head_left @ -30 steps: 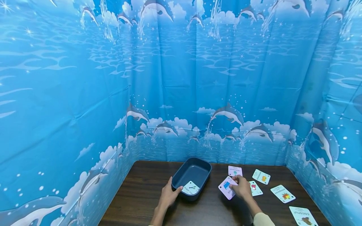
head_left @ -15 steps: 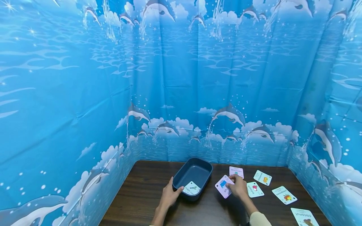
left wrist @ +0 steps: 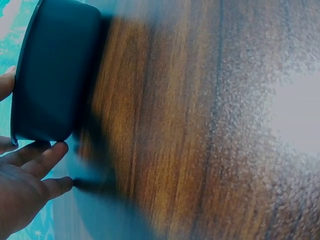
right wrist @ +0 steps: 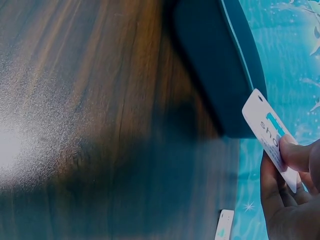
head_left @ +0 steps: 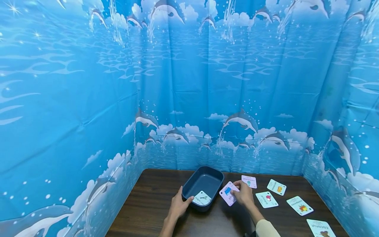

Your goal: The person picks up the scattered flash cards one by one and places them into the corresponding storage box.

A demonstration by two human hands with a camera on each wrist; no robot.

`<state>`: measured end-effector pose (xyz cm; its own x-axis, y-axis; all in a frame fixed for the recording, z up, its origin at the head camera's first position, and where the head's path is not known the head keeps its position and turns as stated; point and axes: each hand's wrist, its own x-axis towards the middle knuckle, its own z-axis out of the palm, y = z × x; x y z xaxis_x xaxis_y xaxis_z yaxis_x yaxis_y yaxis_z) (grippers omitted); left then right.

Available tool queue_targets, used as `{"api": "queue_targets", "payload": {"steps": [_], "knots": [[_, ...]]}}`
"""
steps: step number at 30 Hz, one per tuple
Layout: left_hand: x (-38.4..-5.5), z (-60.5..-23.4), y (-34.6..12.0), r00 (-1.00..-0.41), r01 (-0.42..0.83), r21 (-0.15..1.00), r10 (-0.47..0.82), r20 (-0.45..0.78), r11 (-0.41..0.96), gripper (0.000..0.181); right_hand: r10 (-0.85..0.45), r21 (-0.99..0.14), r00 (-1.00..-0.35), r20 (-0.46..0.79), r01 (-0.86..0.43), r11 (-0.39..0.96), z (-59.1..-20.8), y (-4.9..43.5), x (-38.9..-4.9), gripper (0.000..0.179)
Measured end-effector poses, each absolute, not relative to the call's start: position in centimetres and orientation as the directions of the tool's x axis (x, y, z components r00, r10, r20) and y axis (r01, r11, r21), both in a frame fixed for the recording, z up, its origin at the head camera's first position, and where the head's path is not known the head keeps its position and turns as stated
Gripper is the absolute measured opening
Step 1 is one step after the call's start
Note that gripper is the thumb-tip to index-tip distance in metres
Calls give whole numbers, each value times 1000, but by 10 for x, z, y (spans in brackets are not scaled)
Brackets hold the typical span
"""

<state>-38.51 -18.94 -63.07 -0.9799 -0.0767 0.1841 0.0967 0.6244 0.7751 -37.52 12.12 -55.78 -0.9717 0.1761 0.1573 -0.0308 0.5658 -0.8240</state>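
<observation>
My right hand (head_left: 244, 194) pinches a pink flashcard (head_left: 227, 193) between thumb and fingers, just right of a dark blue tray (head_left: 189, 181). The card shows a blue picture and the letters "sho"; my thumb covers the rest of the word. In the right wrist view, the card's (right wrist: 260, 117) corner overlaps the tray's end. My left hand (head_left: 178, 204) grips the tray's near left side, thumb over the rim and fingers along the outer wall (left wrist: 55, 75). Inside the tray, at its near end, lies a white sugar cane card (head_left: 202, 198).
Right of my right hand, several cards lie spread on the dark wooden table (head_left: 142, 197): a pink raincoat card (head_left: 249, 181), a pitaya card (head_left: 267, 199), an orange-fruit card (head_left: 276, 187), another fruit card (head_left: 300, 205) and a coconut card (head_left: 320, 227). A dolphin-print curtain (head_left: 189, 98) encloses the table.
My right hand has carried the pink card left toward the tray, uncovering the pitaya card. My left hand keeps its grip on the tray. The view has shifted slightly.
</observation>
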Motion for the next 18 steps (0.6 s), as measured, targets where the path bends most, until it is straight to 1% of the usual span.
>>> {"api": "queue_targets", "payload": {"steps": [4,18], "knots": [[-380,-617,-186,-985,58,783,-90,145,620,88,171,-828,-972,163,-40,560,-555,117,-378,26],[-383,-620,-187,-986,76,775,-70,152,627,88,141,-839,-978,156,-56,542,-550,86,-382,27]]}}
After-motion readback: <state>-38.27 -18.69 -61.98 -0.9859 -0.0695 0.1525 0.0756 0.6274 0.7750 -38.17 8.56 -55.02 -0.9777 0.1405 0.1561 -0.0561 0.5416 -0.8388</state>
